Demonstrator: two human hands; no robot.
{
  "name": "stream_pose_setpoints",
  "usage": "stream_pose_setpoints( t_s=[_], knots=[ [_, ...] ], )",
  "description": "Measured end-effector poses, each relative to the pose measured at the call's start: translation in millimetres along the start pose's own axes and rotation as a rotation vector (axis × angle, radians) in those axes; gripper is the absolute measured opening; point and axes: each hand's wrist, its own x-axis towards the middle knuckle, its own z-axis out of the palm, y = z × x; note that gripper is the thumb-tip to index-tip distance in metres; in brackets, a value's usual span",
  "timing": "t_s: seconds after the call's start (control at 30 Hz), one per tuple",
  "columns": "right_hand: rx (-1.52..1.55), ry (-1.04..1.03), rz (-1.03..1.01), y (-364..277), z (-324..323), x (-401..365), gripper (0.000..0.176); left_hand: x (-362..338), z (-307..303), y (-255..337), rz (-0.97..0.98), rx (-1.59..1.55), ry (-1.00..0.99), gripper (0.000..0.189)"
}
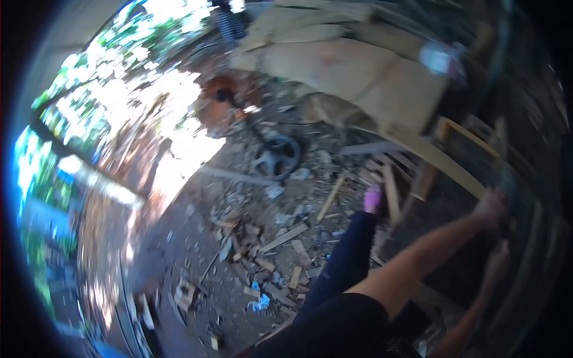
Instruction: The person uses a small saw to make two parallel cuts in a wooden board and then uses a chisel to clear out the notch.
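Both arms reach to the right side of the view, where motion blurs them. My left hand (492, 209) is at the near end of a long pale curved board (439, 158); whether its fingers grip the board is unclear. Just below it, my right hand (497, 261) is raised beside dark, blurred material, its fingers too smeared to read. A wooden frame piece (465, 136) stands above the hands. My foot in a pink covering (373, 198) is beside an upright wood strip (391, 194).
Large pale sheets (358, 74) lie at the top. A dark spoked wheel (277, 157) and an orange round object (224, 101) sit at centre-left. Wood scraps (285, 237) and a blue crumpled piece (260, 303) litter the ground. Bright foliage shows at left.
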Motion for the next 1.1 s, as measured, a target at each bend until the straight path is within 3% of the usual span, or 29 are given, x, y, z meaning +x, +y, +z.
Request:
stream_pose_setpoints(
  t_s=[0.07, 0.1, 0.17, 0.2, 0.3, 0.37, 0.47, 0.53, 0.73, 0.87, 1.03, 1.1],
  knots=[
    [0.034, -0.023, -0.018, -9, 7, 43, 0.037, 26, 48, 1, -0.057, -0.134, -0.030, 0.028],
    [-0.007, 0.011, -0.037, -33, -5, 33, 0.037, 0, 73, -29, -0.157, -0.143, 0.016, 0.027],
    [-0.074, 0.065, -0.085, -61, -34, -1, 0.035, -119, 159, -160, -0.533, -0.114, 0.199, 0.025],
    [-0.093, 0.078, -0.113, -70, -47, -18, 0.034, -195, 175, -220, -0.719, -0.103, 0.297, 0.024],
    [-0.159, 0.125, -0.200, -96, -75, -46, 0.031, -309, 190, -277, -0.980, -0.089, 0.422, 0.022],
    [-0.173, 0.122, -0.212, -108, -76, -38, 0.030, -316, 191, -278, -0.983, -0.108, 0.442, 0.024],
    [-0.049, 0.069, 0.020, -73, -38, -1, 0.029, -310, 196, -269, -0.960, -0.177, 0.461, 0.028],
    [-0.054, 0.078, 0.024, -75, -42, -4, 0.029, -307, 212, -281, -0.842, -0.133, 0.386, 0.032],
    [-0.100, 0.058, -0.028, -56, -65, -44, 0.025, -304, 231, -303, -0.780, -0.092, 0.391, 0.030],
    [-0.082, 0.045, 0.012, -60, -51, -19, 0.023, -297, 235, -300, -0.747, -0.142, 0.419, 0.029],
    [-0.104, 0.056, -0.064, -77, -65, -49, 0.023, -300, 227, -299, -0.845, -0.190, 0.308, 0.032],
    [-0.094, 0.042, -0.049, -81, -66, -50, 0.023, -302, 226, -297, -0.839, -0.161, 0.352, 0.033]
  ],
)
